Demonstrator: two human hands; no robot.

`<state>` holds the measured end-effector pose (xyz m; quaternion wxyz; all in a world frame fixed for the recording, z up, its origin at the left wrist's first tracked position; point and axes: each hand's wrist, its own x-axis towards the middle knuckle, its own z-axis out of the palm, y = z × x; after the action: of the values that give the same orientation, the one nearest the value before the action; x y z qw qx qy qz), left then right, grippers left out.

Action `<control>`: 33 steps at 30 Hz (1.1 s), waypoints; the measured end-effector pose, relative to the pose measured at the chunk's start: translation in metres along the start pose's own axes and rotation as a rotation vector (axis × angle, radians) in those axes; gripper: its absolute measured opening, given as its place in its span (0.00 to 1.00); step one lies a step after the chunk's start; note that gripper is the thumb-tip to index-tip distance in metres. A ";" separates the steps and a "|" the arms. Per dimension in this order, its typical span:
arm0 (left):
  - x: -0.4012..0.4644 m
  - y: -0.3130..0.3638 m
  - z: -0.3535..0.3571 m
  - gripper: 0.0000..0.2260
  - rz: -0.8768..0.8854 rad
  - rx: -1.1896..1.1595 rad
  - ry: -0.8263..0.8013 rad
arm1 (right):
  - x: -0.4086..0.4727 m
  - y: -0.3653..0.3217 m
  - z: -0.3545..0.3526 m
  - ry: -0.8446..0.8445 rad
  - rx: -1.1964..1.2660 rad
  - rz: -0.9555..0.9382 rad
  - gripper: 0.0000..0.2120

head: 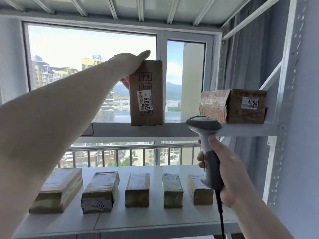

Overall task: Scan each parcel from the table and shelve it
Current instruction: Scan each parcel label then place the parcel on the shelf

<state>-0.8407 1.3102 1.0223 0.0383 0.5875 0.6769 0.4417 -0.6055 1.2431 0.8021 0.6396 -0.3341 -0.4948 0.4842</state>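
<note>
A brown cardboard parcel point(146, 94) labelled 6085 stands upright on the upper white shelf point(241, 129), in front of the window. My left hand point(131, 64) grips its top left corner, thumb over the top and fingers behind its left side. My right hand point(229, 173) holds a grey barcode scanner point(205, 135) by its handle, below and to the right of the parcel. The scanner's head points toward the shelf, and its cable hangs down.
Another parcel point(233, 106) labelled 4068 lies on the upper shelf at the right. Several taped parcels, one point(99, 195) labelled 5144, sit in a row on the lower shelf point(146, 219). White rack uprights point(283, 118) stand at the right, with curtains behind them.
</note>
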 end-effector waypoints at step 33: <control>0.031 -0.034 0.185 0.51 0.299 -0.549 -0.390 | 0.052 0.021 -0.015 0.223 0.025 0.033 0.18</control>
<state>-0.7702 1.4412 0.9031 0.2578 0.7209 0.4200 0.4872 -0.5948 1.2997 0.7947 0.6867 -0.3862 -0.4087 0.4607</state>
